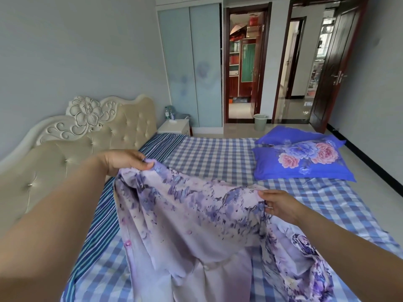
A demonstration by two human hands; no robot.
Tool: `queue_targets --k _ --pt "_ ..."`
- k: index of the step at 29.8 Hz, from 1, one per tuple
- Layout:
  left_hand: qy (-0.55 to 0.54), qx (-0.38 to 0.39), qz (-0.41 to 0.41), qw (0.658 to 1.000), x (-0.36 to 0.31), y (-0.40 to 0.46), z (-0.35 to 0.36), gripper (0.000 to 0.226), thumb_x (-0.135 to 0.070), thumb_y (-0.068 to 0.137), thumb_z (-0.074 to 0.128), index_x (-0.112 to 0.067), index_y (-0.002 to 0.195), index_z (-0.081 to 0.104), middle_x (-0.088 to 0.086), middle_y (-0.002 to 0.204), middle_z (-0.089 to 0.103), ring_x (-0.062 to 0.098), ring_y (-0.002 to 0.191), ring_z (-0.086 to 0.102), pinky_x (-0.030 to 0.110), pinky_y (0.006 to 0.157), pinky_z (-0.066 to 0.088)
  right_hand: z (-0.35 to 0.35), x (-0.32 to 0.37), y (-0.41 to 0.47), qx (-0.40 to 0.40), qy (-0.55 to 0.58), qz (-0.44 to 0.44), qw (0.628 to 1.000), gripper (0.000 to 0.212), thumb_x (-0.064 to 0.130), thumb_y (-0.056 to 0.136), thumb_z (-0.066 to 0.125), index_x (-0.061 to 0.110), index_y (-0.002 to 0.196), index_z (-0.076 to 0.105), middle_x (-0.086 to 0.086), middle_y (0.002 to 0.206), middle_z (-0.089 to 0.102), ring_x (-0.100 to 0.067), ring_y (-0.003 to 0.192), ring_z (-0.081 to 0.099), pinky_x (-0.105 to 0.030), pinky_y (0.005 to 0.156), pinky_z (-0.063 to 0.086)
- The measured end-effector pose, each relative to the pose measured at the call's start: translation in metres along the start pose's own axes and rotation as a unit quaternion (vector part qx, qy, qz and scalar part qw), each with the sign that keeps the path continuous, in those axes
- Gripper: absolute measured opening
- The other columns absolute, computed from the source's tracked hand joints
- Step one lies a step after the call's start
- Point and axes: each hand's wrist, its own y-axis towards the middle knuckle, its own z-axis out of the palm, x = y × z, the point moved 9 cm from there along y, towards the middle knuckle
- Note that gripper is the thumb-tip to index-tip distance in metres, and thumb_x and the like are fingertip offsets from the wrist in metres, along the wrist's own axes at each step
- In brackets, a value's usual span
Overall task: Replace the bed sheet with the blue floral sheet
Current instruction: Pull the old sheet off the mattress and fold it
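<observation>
Both hands: our left hand [125, 161] and right hand [280, 204] pinch the floral sheet [185, 225] edge.
Lie: cloth hangs below both grips, edge running left to right.

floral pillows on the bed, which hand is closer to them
Right. The right hand grips the floral sheet just below the pillows; the left hand holds it near the headboard.

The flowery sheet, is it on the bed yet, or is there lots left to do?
Not yet. Both hands, left hand and right hand, grip the floral sheet by its top edge, bunched above the checked mattress cover. Two pillows lie on the far side. Spreading, smoothing and tucking remain.
</observation>
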Motion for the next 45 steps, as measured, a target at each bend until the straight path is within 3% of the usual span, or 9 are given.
queue_targets --k 10,14,21,26,30,34,37,40,45 --pt "0.043 -0.046 -0.061 0.996 0.026 -0.011 -0.013 0.102 -0.058 0.034 0.091 0.008 0.108 0.065 0.02 0.106 0.07 0.028 0.098 0.068 0.035 0.092 0.05 0.014 -0.002 0.005 -0.001 -0.144 -0.029 0.989 0.009 -0.002 0.083 0.066 0.005 0.079 0.069 -0.003 0.078 0.07 -0.01 0.071 0.065 -0.016 0.066 0.052" --pt "0.111 -0.063 -0.082 0.988 0.032 -0.014 -0.011 0.059 -0.056 0.056 0.084 -0.005 0.084 0.073 0.003 0.085 0.074 0.011 0.081 0.069 0.029 0.087 0.045 0.006 0.035 0.006 -0.044 -0.188 -0.097 0.976 0.009 0.001 0.083 0.069 0.007 0.079 0.063 -0.003 0.076 0.068 -0.018 0.078 0.059 -0.019 0.063 0.049" --pt "0.104 -0.334 0.096 0.932 -0.005 -0.006 -0.037 0.03 -0.021 0.092 0.061 -0.013 0.063 0.057 -0.005 0.051 0.047 0.008 0.05 0.043 0.02 0.057 0.037 0.06 0.014 0.005 0.091 -0.565 -0.102 0.814 0.025 0.013 0.091 0.06 0.02 0.07 0.049 0.009 0.068 0.044 -0.003 0.064 0.042 -0.011 0.056 0.036" --pt "0.113 -0.441 0.167 0.875 -0.044 -0.014 -0.059 0.018 -0.026 0.095 0.057 -0.017 0.08 0.063 -0.001 0.07 0.059 0.013 0.066 0.052 0.024 0.065 0.04 0.091 -0.019 -0.005 0.156 -0.614 -0.09 0.768 0.035 0.032 0.092 0.059 0.022 0.064 0.04 0.006 0.069 0.043 -0.007 0.063 0.041 -0.018 0.058 0.033" --pt "0.16 -0.471 0.14 0.856 -0.057 -0.011 -0.078 0.021 -0.03 0.095 0.056 -0.012 0.085 0.062 0.01 0.075 0.059 0.024 0.073 0.054 0.032 0.072 0.042 0.119 -0.002 -0.014 0.169 -0.571 -0.173 0.784 0.034 0.032 0.095 0.05 0.015 0.068 0.04 0.007 0.068 0.038 -0.001 0.06 0.037 -0.021 0.063 0.033" --pt "0.205 -0.487 0.101 0.843 -0.052 -0.001 -0.084 0.026 -0.031 0.096 0.053 -0.01 0.08 0.057 0.008 0.066 0.053 0.029 0.071 0.053 0.031 0.064 0.037 0.091 0.022 -0.002 0.153 -0.481 -0.154 0.849 0.056 0.078 0.077 0.044 0.023 0.065 0.046 0.009 0.068 0.039 -0.004 0.065 0.038 -0.024 0.069 0.034" --pt "0.184 -0.472 0.104 0.856 -0.053 0.018 -0.082 0.031 -0.029 0.098 0.048 -0.01 0.075 0.053 0.009 0.066 0.051 0.027 0.071 0.05 0.031 0.06 0.034 0.062 0.036 0.007 0.167 -0.401 -0.078 0.897 0.057 0.08 0.062 0.059 0.034 0.096 0.064 0.023 0.099 0.057 0.004 0.091 0.054 -0.017 0.088 0.04" --pt "0.21 -0.408 0.075 0.885 -0.047 0.052 -0.084 0.039 -0.034 0.101 0.04 -0.001 0.099 0.062 0.019 0.098 0.064 0.032 0.097 0.058 0.035 0.085 0.043 0.042 0.071 0.012 0.183 -0.385 -0.018 0.905 0.032 0.037 0.074 0.078 0.019 0.097 0.065 0.007 0.097 0.068 -0.009 0.092 0.063 -0.011 0.074 0.047" --pt "0.23 -0.086 -0.027 0.969 -0.049 0.101 -0.043 0.084 -0.076 0.074 0.055 -0.015 0.132 0.053 -0.002 0.133 0.054 0.018 0.126 0.046 0.039 0.111 0.032 -0.009 0.203 0.063 0.005 -0.686 -0.048 0.726 0.03 0.043 0.085 0.065 0.015 0.078 0.058 0.002 0.082 0.06 -0.017 0.08 0.056 -0.026 0.07 0.042"
